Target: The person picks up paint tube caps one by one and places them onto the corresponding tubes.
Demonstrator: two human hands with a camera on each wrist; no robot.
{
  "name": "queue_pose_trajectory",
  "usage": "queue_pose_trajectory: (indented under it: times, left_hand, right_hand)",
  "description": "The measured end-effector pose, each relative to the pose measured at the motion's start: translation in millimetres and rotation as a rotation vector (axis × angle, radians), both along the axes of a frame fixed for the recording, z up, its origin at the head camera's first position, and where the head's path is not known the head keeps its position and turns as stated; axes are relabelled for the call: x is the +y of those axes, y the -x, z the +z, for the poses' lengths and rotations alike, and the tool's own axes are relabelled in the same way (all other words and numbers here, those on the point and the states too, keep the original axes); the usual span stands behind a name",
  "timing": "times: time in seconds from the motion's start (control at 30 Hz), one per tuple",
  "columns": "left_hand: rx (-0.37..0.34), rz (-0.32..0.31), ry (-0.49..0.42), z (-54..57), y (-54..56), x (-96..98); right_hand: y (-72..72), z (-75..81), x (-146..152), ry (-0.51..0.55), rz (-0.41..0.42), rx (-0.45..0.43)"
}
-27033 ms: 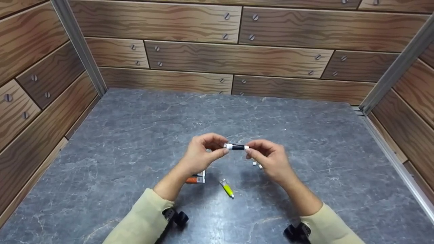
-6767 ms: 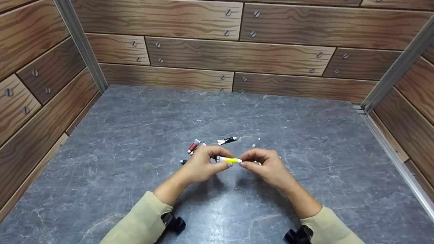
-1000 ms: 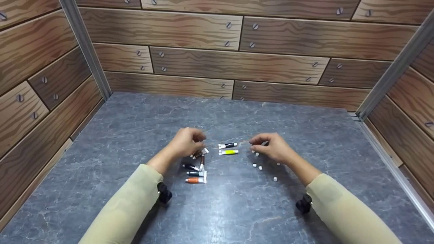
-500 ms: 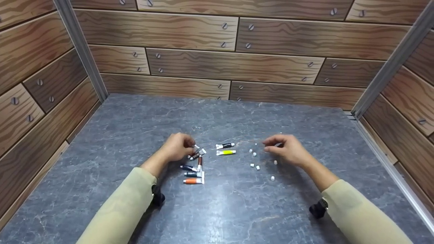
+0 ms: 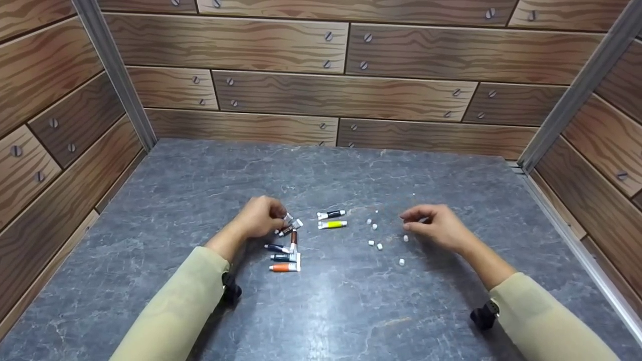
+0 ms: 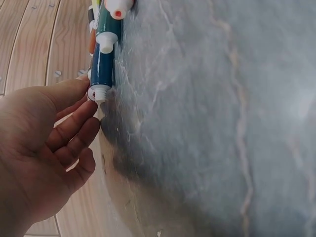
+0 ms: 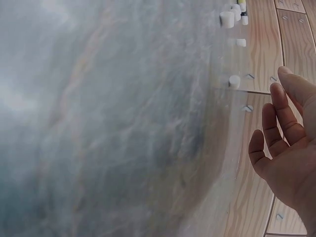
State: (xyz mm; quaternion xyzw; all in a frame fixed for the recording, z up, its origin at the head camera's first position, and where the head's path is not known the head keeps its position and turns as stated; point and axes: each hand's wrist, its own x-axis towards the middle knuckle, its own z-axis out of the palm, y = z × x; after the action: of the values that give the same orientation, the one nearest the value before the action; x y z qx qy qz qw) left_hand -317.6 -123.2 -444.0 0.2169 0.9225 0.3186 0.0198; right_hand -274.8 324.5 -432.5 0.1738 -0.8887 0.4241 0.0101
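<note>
Three plank-print walls (image 5: 281,90) round a grey marbled tabletop (image 5: 321,311). Left hand (image 5: 258,218): thumb and fingertips drawn narrow at the far end of a paint-tube cluster; pinch or mere touch, cannot tell. Right hand (image 5: 441,228): thumb and fingers parted, nothing held. Orange tube (image 5: 284,267) lies at the cluster's near end. Between hands, black tube (image 5: 333,214) just beyond yellow tube (image 5: 331,224). Smallest: white caps (image 5: 371,243), scattered, right of the tubes.

Grey marbled table (image 5: 321,311) | orange tube (image 5: 283,267) | dark tubes (image 5: 282,257) | yellow tube (image 5: 333,224) beside black tube (image 5: 333,214) | white caps (image 5: 402,262)
</note>
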Motion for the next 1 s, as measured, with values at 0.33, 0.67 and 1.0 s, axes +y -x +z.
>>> queue_pose_trajectory:
  times: [0.33,0.67,1.0]
  left_hand:
    - [-0.035,-0.019,-0.034,0.3,0.7,-2.6]
    - [-0.122,-0.033,-0.071,-2.3,2.7,-7.4]
    - [-0.146,-0.043,-0.186,-6.3,1.3,-12.0]
  right_hand:
    - [-3.0,-6.4,9,0.0,0.0,-0.021]
    - [-5.6,-11.5,12,-0.01,0.012,-0.039]
    - [-6.8,-15.1,13,0.003,0.001,-0.061]
